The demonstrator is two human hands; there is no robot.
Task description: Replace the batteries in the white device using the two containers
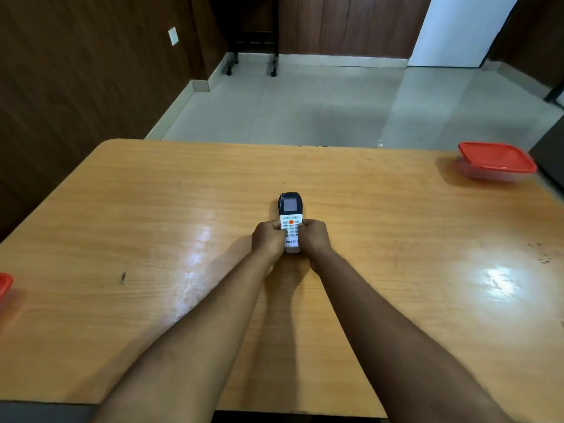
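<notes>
White device (290, 221), a remote with a dark screen end pointing far, sits mid-table (152, 209), gripped at its near half by the left hand (268, 239) and right hand (314, 238), one on each side. Red-lidded containers sit far right (496, 161) and at the left edge (4, 285)

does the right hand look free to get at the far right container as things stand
Probably not right away. The right hand is closed on the remote, as is the left hand. The table between it and the lidded container is bare, but it sits near the far corner, a long stretch.
</notes>
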